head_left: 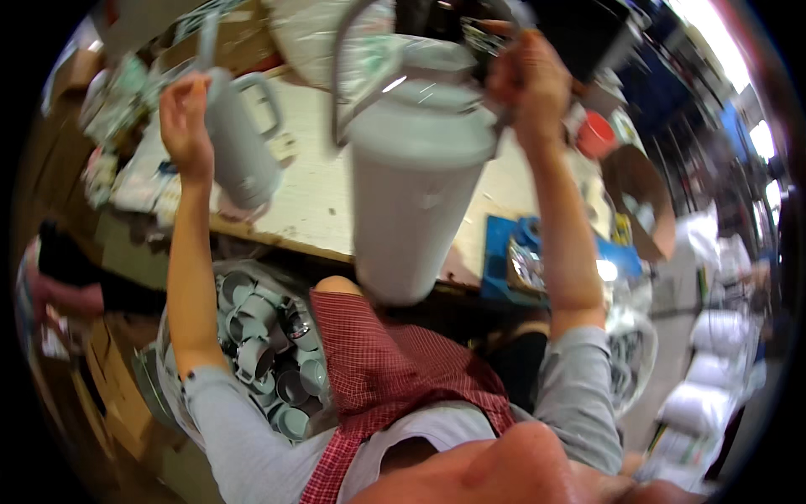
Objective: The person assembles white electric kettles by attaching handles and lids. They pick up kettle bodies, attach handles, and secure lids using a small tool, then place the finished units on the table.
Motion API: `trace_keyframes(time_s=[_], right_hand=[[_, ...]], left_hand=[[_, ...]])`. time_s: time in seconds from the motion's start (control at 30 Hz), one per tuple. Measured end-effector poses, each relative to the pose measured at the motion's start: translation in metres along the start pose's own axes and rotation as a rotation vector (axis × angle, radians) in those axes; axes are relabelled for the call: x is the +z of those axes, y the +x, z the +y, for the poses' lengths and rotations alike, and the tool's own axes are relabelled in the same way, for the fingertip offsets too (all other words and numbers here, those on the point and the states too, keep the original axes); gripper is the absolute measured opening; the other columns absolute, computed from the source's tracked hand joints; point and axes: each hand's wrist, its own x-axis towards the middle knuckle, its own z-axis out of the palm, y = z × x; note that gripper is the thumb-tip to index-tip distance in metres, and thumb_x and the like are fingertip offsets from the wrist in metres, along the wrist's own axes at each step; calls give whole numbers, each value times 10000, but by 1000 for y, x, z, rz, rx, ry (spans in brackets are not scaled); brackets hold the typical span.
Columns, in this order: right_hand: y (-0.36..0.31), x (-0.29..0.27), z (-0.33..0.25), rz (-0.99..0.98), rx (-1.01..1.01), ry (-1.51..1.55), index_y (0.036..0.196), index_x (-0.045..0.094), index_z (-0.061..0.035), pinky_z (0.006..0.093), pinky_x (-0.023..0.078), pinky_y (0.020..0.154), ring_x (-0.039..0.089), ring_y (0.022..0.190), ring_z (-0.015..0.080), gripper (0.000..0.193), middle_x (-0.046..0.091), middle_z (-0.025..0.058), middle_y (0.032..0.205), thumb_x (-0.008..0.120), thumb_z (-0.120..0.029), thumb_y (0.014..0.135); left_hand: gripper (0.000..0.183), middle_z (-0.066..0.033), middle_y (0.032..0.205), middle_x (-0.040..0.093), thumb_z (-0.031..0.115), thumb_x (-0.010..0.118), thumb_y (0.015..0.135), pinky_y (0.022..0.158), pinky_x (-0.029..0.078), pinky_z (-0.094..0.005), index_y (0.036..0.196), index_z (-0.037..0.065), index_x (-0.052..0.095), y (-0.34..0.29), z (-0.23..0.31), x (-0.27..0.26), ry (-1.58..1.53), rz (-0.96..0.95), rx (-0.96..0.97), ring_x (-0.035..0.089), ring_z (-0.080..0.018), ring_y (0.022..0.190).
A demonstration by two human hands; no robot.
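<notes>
A large grey lidded jug (420, 185) with a hoop handle hangs over the table's front edge, blurred by motion. My right hand (533, 84) is closed around the right side of its raised handle. To the left is a smaller grey tumbler (239, 143) with a side handle and what looks like a straw at its top. The curled fingers of my left hand (188, 126) close at the tumbler's upper edge. Whether the tumbler's base touches the table is unclear.
Beside my left leg, a plastic-lined bin (260, 336) holds many grey cup-like parts. On the white worktable (315, 202), a blue tool or holder (499, 252) lies at right, with a red cup (594, 134) beyond. Cardboard boxes and plastic bags crowd the edges. White bundles (709, 370) stand far right.
</notes>
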Motion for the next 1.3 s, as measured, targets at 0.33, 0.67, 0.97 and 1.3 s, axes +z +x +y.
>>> trace_keyframes(time_s=[0.33, 0.67, 0.97, 1.3], right_hand=[[-227, -67, 50, -74, 134, -460, 1177, 655, -54, 314, 508, 835, 648, 926, 215, 315, 616, 109, 1180, 663, -126, 870], [-285, -318, 60, -148, 275, -1293, 1027, 659, -55, 416, 511, 771, 636, 883, 367, 179, 647, 167, 1021, 657, -117, 859], [-244, -309, 62, -627, 589, -1510, 1052, 677, -141, 457, 497, 795, 629, 937, 370, 184, 664, 192, 986, 596, -214, 904], [-270, -214, 12, 105, 362, -481, 1041, 680, 60, 278, 529, 755, 679, 788, 175, 183, 691, 119, 901, 576, 16, 898]], left_hand=[[804, -195, 1116, 598, 667, 438, 881, 954, 428, -386, 1127, -77, 621, -238, 123, 125, -582, -870, -722, 595, -277, 1041], [815, -200, 1082, 609, 689, 377, 896, 916, 438, -393, 1111, -63, 607, -240, 132, 136, -493, -878, -644, 589, -291, 1024], [742, -212, 1089, 612, 628, 393, 912, 920, 439, -391, 1120, -47, 620, -228, 137, 156, -473, -940, -621, 590, -295, 1022], [700, -193, 1071, 617, 592, 403, 912, 920, 443, -376, 1089, -47, 630, -233, 131, 121, -451, -830, -704, 598, -274, 1018]])
